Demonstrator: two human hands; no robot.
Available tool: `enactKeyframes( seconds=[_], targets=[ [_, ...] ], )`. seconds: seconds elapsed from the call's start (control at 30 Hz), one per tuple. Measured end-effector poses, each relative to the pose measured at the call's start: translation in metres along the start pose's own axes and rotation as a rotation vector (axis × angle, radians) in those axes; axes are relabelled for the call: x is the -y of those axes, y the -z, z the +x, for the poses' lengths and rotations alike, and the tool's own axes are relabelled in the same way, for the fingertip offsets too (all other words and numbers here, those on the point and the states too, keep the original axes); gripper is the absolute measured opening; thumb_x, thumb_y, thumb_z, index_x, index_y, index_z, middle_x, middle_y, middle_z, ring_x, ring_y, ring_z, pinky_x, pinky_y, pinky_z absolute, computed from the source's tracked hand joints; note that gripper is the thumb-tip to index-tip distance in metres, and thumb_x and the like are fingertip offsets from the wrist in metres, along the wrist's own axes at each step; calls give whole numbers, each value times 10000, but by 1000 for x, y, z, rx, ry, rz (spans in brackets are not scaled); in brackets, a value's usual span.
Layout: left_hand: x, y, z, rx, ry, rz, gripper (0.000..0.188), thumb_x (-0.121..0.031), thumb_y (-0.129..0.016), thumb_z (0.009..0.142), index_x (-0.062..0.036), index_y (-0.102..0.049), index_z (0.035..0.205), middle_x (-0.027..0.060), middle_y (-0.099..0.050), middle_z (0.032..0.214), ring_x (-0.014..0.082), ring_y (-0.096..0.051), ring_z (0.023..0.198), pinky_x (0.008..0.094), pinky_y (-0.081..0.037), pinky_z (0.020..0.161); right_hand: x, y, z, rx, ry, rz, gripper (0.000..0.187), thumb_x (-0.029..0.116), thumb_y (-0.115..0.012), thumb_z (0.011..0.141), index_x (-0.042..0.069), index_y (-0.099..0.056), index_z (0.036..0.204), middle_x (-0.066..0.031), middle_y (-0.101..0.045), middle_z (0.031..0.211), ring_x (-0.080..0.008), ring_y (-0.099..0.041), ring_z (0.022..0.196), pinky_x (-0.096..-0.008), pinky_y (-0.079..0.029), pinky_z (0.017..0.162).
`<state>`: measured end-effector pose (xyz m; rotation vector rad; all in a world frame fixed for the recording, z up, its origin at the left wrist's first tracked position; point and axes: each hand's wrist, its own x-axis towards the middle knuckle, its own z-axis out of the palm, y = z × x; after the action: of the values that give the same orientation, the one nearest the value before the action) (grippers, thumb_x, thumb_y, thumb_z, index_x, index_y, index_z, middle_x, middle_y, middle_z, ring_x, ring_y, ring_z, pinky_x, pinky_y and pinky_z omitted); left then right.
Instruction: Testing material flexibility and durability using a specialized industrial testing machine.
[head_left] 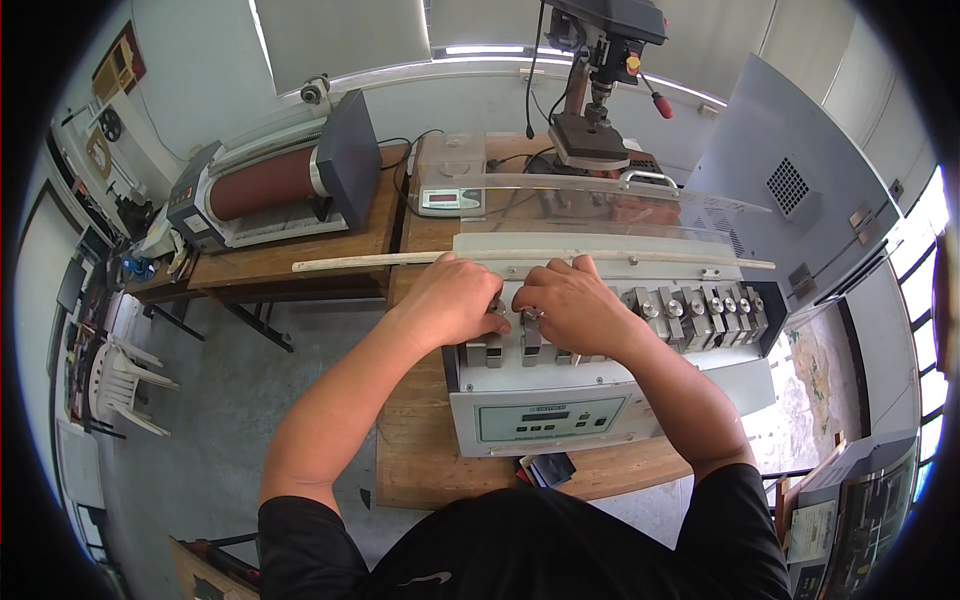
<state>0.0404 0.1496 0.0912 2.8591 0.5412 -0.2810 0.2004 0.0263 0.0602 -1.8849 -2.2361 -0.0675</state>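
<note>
A grey bench machine (530, 378) with a row of metal clamps (697, 309) topped by round knobs lies before me. At the row's left end, my left hand (450, 300) is closed with thumb and fingers around the top of a metal clamp (493, 350). Just beside it, my right hand (575, 305) has its fingertips pinched at the knob of the neighbouring metal clamp (531, 345). Whatever sits between the clamp jaws is hidden by my fingers. Behind both hands, a long pale rod (370, 261) runs crosswise over the machine and sticks out to the left.
A clear cover (600, 208) stands raised behind the clamps. Beyond it are a drill press (590, 135) and a small digital scale (450, 202). A machine with a red-brown drum (262, 184) occupies the left bench. A tall grey cabinet (800, 180) borders the right side.
</note>
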Motion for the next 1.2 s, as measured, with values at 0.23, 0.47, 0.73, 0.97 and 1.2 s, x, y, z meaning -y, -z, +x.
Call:
enactKeyframes(
  seconds=[0.23, 0.47, 0.73, 0.97, 1.2],
  targets=[
    [8, -12, 0, -188, -177, -74, 351, -236, -811, 700, -38, -683, 959, 117, -678, 987, 297, -640, 980, 399, -497, 885, 7, 9, 5, 140, -140, -29, 271, 232, -738, 741, 136, -680, 987, -20, -638, 964, -212, -604, 987, -385, -382, 853],
    [3, 1, -2, -95, -30, -60, 301, -161, -756, 706, -26, -680, 964, 125, -661, 1015, 299, -629, 1005, 401, -494, 896, 0, 5, -4, -11, -37, 24, 264, 247, -730, 766, 131, -681, 999, -37, -627, 996, -222, -605, 975, -399, -395, 862],
    [7, -10, 0, -143, -144, -55, 329, -138, -739, 706, -43, -671, 1014, 114, -658, 1040, 300, -613, 1047, 396, -481, 922, 3, 7, -3, -136, -119, 152, 320, 309, -737, 789, 89, -678, 1014, -69, -608, 977, -282, -618, 958, -407, -518, 807],
    [4, -1, 0, -98, -51, -49, 228, -136, -732, 724, -32, -702, 925, 125, -674, 923, 311, -646, 950, 404, -506, 848, 2, 6, 2, 77, -147, 44, 288, 318, -697, 810, 102, -681, 1000, -88, -643, 993, -280, -636, 949, -406, -530, 772],
    [15, -17, -2, -283, -215, -40, 301, -201, -758, 731, -34, -681, 969, 121, -664, 925, 308, -648, 937, 403, -513, 828, 6, 8, 2, 17, -136, 15, 295, 244, -681, 760, 108, -680, 1022, -69, -653, 963, -280, -635, 957, -420, -528, 773]
  ],
)
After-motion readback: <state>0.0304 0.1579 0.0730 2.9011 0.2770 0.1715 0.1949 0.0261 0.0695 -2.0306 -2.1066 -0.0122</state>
